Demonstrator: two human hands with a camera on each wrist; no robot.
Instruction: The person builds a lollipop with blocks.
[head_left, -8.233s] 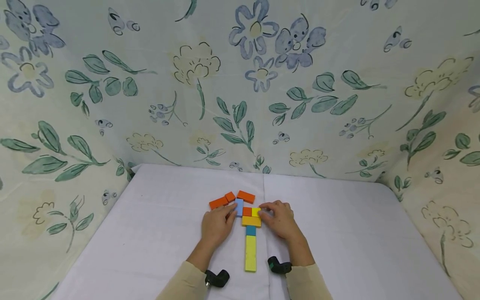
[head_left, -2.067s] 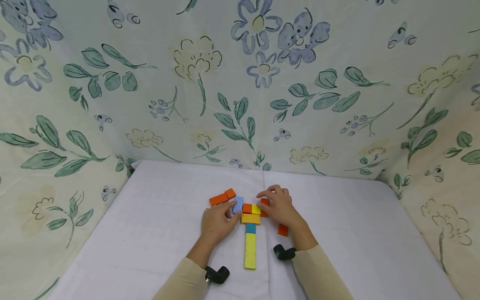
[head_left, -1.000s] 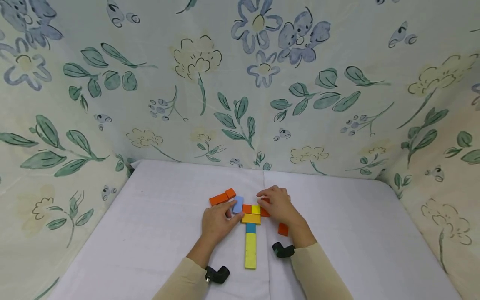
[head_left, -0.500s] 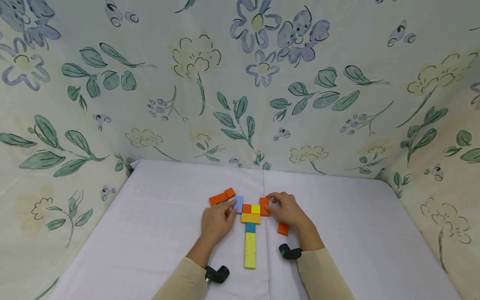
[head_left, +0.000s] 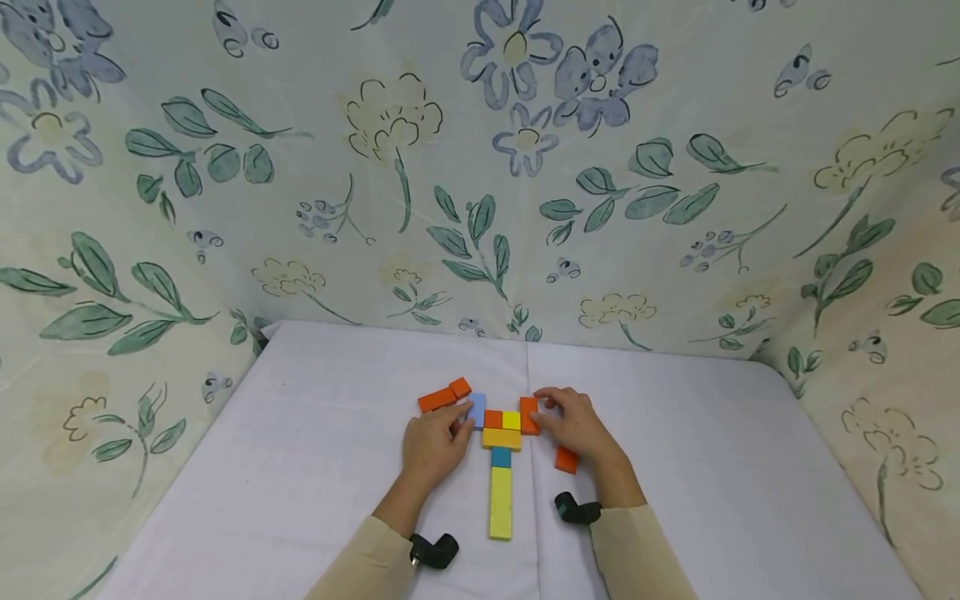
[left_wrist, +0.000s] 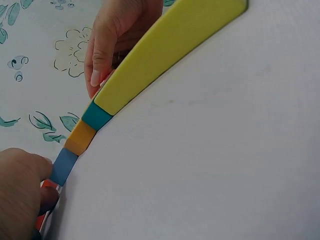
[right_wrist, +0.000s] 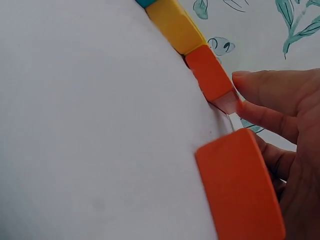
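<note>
Long orange block (head_left: 437,400): just beyond the left hand, touching the small orange block (head_left: 460,387).
Left hand (head_left: 435,446): fingers relaxed, tips touching the blue block.
Blue block (head_left: 477,410): at the left hand's fingertips.
Between both hands: red-orange block (head_left: 492,418) and yellow block (head_left: 511,420) side by side; nearer the person, amber block (head_left: 501,438), teal block (head_left: 501,457), long yellow block (head_left: 500,503) in line.
Upright orange block (head_left: 528,415): at the right hand's fingertips.
Loose orange block (head_left: 566,460): beside the right hand's heel.
Right hand (head_left: 576,422): finger and thumb slightly apart, touching the upright orange block.
</note>
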